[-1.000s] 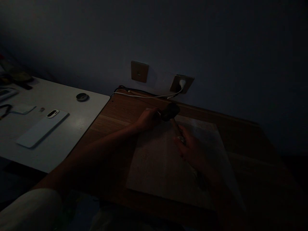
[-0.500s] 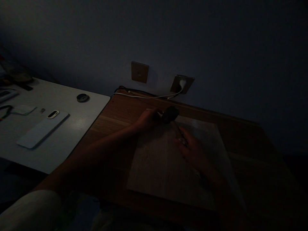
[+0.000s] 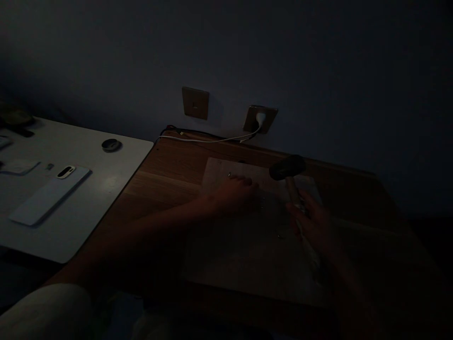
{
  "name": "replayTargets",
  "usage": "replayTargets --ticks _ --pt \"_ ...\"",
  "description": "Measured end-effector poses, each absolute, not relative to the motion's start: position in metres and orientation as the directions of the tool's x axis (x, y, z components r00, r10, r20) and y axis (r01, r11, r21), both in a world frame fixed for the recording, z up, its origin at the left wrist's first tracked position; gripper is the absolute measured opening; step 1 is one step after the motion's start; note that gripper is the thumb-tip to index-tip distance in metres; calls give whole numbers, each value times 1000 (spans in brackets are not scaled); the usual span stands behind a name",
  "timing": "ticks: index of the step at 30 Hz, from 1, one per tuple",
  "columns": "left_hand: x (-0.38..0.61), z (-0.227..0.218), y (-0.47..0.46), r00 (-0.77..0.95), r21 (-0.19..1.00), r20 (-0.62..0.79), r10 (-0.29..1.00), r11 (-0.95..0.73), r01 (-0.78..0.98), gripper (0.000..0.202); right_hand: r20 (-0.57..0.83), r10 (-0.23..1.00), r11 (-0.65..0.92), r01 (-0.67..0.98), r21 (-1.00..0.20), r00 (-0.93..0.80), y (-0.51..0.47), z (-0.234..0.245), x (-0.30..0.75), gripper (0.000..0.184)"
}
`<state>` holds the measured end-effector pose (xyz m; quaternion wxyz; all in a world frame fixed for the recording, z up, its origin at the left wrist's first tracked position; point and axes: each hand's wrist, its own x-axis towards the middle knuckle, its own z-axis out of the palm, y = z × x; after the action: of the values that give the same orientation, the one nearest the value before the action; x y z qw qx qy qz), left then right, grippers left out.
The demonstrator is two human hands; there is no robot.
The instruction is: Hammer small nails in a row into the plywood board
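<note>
Farthest left of both grips, through the dim feed, I have one white table [image 3: 116, 172]. On it I count one phone [image 3: 44, 200], camera end toward the wall, one small bit [image 3: 49, 166] left of that end, and one flat pale piece [image 3: 19, 166] farther left. Beyond the phone sits one round, shallow container [image 3: 111, 145]; what it holds is too dark for me to tell.

Beyond my left hand are two wall plates [image 3: 196, 102], the right-hand one carrying one white plug [image 3: 261, 118] with its white cable [image 3: 212, 140].

My left hand [image 3: 233, 194] is over the one pale board [image 3: 226, 264], fingers curled; I cannot tell whether they pinch anything. At least three tiny glinting pieces [image 3: 281, 236] show: one just beyond its knuckles, one just right of it, one between the hands.

Rightmost, my right hand [image 3: 314, 222] is clamped around the handle of one mallet [image 3: 288, 167], its dark head beyond the grip, toward the wall. I cannot tell if that head touches the board.
</note>
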<state>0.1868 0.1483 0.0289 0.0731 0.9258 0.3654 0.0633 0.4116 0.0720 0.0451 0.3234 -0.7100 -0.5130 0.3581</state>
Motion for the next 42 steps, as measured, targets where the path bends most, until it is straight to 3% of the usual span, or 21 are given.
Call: replayTargets --ticks 4,13,18,23,28,31,35,42 --pt "201 32 146 655 235 -14 756 -634 737 34 -201 963 -263 467 -844 180 72 42 410 79" --pt "213 46 150 617 356 -77 783 -557 751 11 -231 959 -283 506 -815 164 69 30 404 81" --pt "213 42 157 648 312 -121 752 -591 744 14 -222 964 -265 507 -820 145 68 26 404 81" --pt "193 39 178 609 426 -8 793 -548 720 7 -205 968 -250 498 -830 145 69 21 407 79" --pt "163 34 206 477 639 180 860 -471 608 32 -175 973 -228 523 -821 148 70 19 411 69" --pt "153 26 212 414 700 187 891 -417 580 29 -176 973 -230 525 -819 152 70 19 411 64" --pt "150 13 209 396 723 169 902 -387 572 20 -183 970 -241 529 -814 161 70 20 410 61" --pt "145 4 203 437 672 242 866 -474 569 17 -199 966 -257 521 -814 165 70 20 411 71"
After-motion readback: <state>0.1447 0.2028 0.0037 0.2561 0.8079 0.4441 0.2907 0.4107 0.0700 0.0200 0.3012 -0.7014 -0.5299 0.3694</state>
